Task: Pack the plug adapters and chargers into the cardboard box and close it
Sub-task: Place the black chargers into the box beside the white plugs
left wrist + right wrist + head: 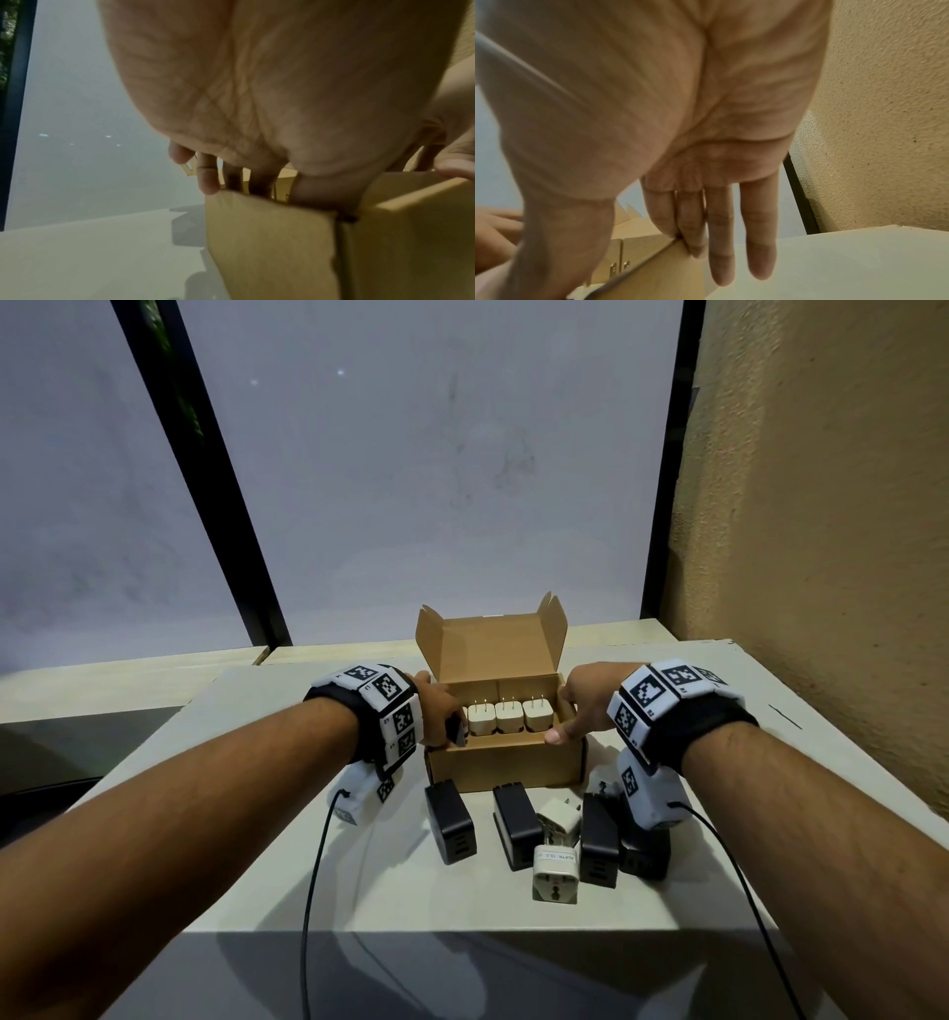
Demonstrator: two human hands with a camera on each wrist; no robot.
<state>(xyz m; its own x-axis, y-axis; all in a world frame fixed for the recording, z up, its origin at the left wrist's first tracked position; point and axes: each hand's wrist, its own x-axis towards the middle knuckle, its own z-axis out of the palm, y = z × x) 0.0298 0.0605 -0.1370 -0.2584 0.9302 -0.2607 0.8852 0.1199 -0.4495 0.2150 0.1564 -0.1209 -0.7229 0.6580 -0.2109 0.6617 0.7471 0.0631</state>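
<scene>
The cardboard box (506, 762) stands in mid-table with its lid upright. A row of white chargers (508, 719) stands inside, prongs up. My left hand (445, 719) is at the box's left end, gripping a black charger (456, 730) just inside the wall; its fingers (208, 182) dip over the box (270, 243) edge. My right hand (577, 708) rests on the right front corner, thumb on the front rim, straight fingers (718, 243) down the outer wall of the box (670, 270). Several black chargers (451, 821) and two white plug adapters (554, 873) lie in front.
The white table (267, 839) ends at a front edge close to the loose chargers. A textured tan wall (821, 505) rises on the right and a dark-framed window (411, 480) stands behind. Black cables (313, 891) trail from both wrist cameras.
</scene>
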